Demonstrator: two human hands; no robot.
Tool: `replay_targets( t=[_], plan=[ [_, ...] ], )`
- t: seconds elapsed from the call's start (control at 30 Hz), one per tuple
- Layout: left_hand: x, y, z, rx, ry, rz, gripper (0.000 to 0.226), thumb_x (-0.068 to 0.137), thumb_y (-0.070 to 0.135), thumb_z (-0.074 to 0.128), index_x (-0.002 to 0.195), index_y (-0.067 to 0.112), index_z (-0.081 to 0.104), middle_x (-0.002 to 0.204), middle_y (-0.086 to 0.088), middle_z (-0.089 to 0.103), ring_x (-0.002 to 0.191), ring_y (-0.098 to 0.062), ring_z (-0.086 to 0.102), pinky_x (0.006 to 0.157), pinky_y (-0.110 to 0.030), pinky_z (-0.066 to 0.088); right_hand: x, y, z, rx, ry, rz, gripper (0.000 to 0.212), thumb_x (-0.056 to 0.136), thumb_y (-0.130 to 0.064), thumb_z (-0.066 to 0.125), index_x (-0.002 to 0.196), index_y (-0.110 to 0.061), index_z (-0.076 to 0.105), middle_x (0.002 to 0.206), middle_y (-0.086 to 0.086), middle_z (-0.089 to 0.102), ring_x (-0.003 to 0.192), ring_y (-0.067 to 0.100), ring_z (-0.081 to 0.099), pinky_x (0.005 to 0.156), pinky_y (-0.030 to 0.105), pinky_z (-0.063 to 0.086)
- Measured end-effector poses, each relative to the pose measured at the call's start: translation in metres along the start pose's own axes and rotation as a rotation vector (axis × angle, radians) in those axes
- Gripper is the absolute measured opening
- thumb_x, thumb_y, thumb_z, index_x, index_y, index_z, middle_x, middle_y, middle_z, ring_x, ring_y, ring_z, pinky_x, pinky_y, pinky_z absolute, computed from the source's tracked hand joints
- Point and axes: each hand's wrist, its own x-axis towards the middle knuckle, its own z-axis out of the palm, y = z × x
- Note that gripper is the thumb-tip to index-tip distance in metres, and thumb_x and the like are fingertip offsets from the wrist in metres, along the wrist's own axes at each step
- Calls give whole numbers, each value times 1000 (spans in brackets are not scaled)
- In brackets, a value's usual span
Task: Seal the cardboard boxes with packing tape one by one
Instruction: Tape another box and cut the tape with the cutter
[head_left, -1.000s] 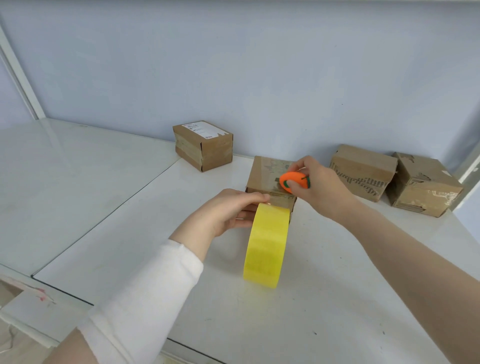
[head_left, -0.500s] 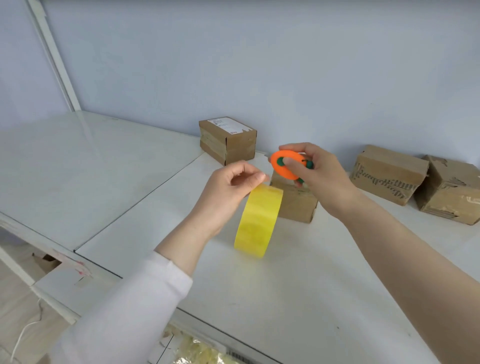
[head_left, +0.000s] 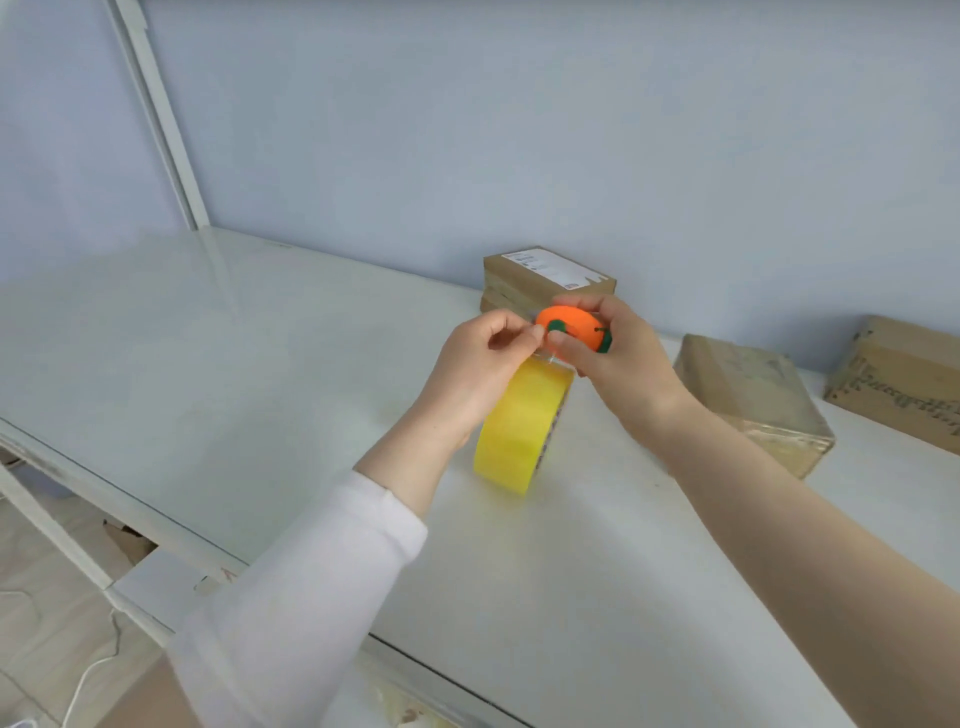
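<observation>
Standing on edge near the middle of the white counter (head_left: 249, 395) is the yellow roll of packing tape (head_left: 519, 431), its broad band facing the camera; whether its bottom touches the counter cannot be told. At the roll's 12 o'clock the left hand (head_left: 478, 374) pinches the loose clear end of the tape between thumb and forefinger, the other fingers curled in. Touching it from 3 o'clock, the right hand (head_left: 623, 369) grips a small round orange plastic cutter with green parts (head_left: 571, 326), fingers wrapped over its top and thumb beneath. The cutter sits right against the pinched tape end.

Behind the hands at 12 o'clock, by the pale blue wall (head_left: 519, 130), lies a brown cardboard box with a white label (head_left: 540, 273). At the roll's 3 o'clock lies a second brown cardboard box with glossy tape on it (head_left: 753, 400). Past it, a third printed cardboard box (head_left: 904, 384) is cut off by the frame's edge.

A white sleeve (head_left: 311, 597) covers the left forearm. A white post (head_left: 156, 114) rises at 10 o'clock.
</observation>
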Motion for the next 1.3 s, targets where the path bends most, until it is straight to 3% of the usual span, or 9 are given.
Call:
replay_targets(
  t=[0.2,0.37,0.5,0.6,0.7,0.8,0.97,1.17,1.3],
  plan=[
    [13,-12,7,163,-27,-53,23,87,33,63,101,18,53,97,9,58,102,-12,58,77,-17,38,21,0,13,31,117,108,24,88,-5,61,106,-19,57,104,8,60,81,12,56,60,12,45],
    [24,-14,16,32,-90,-98,78,84,32,67,140,23,13,110,-2,57,100,-12,55,73,-11,37,31,-1,-7,151,88,394,21,88,-9,60,109,-12,59,87,4,63,64,9,56,55,15,46],
    [32,-17,19,143,-90,43,36,86,26,64,116,28,45,119,-5,49,104,-15,53,81,-13,41,34,11,-13,-264,88,275,19,90,-23,60,103,-13,69,75,-3,63,67,7,56,62,18,45],
    [42,-14,23,379,-114,133,7,90,25,56,94,24,61,112,-5,59,101,-19,56,86,-28,44,37,16,-28,-672,119,155,29,94,-36,50,100,-18,72,88,1,69,90,18,59,76,23,36],
    [50,-7,23,655,-164,167,24,93,36,50,99,20,67,114,-7,60,110,-25,52,91,-32,40,37,22,-83,-771,183,136,32,96,-35,45,118,-22,64,129,-1,59,124,19,47,95,22,31],
    [50,10,30,871,-116,253,33,92,44,49,107,22,69,130,-10,52,126,-24,40,98,-31,28,27,37,-144,-998,-7,227,34,97,-28,45,130,-24,54,145,2,43,140,24,26,110,31,20],
    [-3,26,95,703,-212,614,39,86,49,50,108,22,68,129,-3,56,127,-21,45,103,-34,26,-4,51,-177,-901,-15,324,32,91,-42,51,119,-27,58,110,7,61,99,21,54,79,28,37],
    [-23,6,140,573,-531,523,39,92,37,53,129,26,52,148,12,36,141,-3,18,115,-24,-3,-76,46,-194,-893,132,356,36,85,-55,49,96,-20,49,82,0,60,82,20,54,64,34,39],
    [-29,18,148,398,-620,454,26,94,26,51,117,21,62,136,9,50,133,-4,36,111,-20,18,-111,36,-212,-970,140,330,32,87,-54,47,95,-23,52,85,-8,60,81,14,54,62,31,38]
  ],
)
